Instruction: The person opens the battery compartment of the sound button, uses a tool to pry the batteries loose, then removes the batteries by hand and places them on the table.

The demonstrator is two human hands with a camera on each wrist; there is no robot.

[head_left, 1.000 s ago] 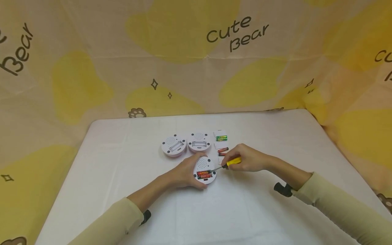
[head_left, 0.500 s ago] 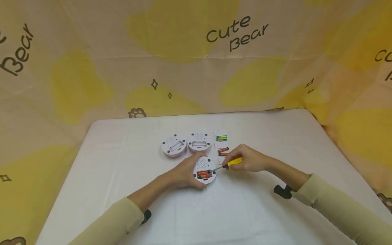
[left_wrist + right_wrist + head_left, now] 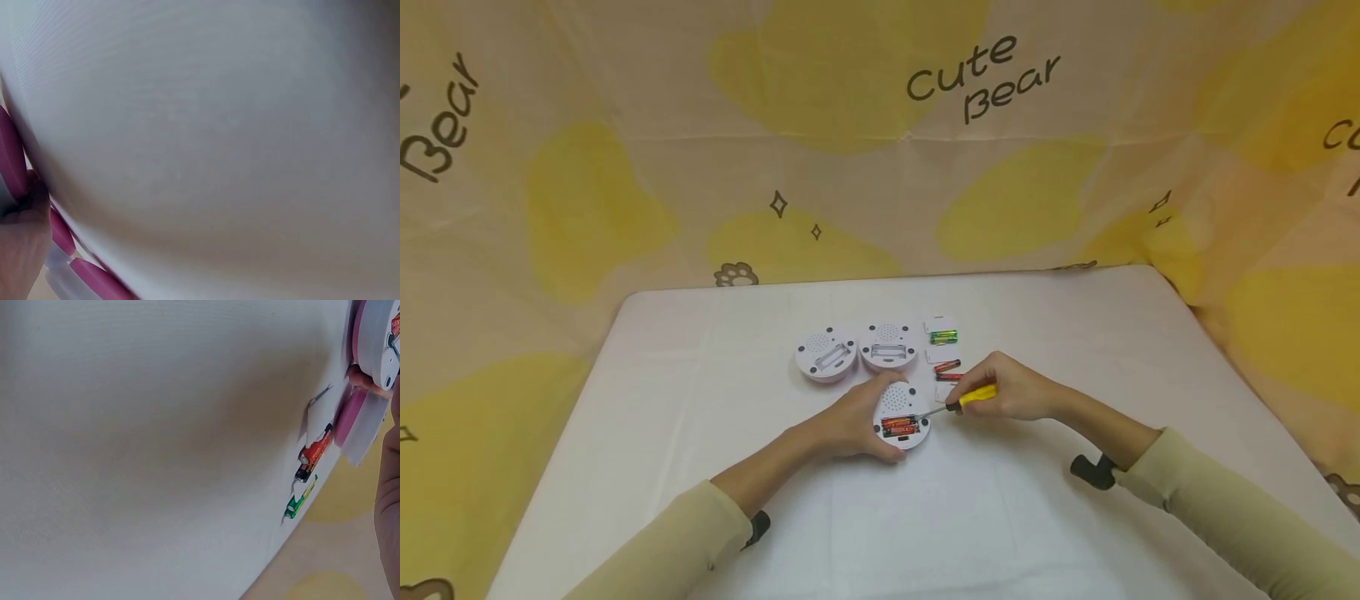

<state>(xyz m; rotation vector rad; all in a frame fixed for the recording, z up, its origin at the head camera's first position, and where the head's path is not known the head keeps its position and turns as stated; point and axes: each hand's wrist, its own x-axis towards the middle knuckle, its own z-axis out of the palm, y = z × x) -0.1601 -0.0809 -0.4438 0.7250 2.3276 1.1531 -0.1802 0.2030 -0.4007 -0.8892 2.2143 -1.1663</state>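
Observation:
My left hand grips a round white device from its left side, thumb at the near rim. Its underside faces up, with speaker holes, dark feet and an uncovered battery bay holding two red batteries. My right hand holds a yellow-handled screwdriver, its metal tip at the right end of those batteries. In the left wrist view, part of the left hand shows beside pink-and-white casings. The right wrist view catches the right hand at its edge and the device's pink-and-white side.
Two similar devices, one at left and one at right, lie beyond with vacant battery bays. Right of them are white covers, green batteries and red batteries on the white table. A printed cloth hangs behind.
The screwdriver's handle and my right hand have shifted very slightly right, the tip staying at the batteries' right end. My left hand keeps its grip on the device.

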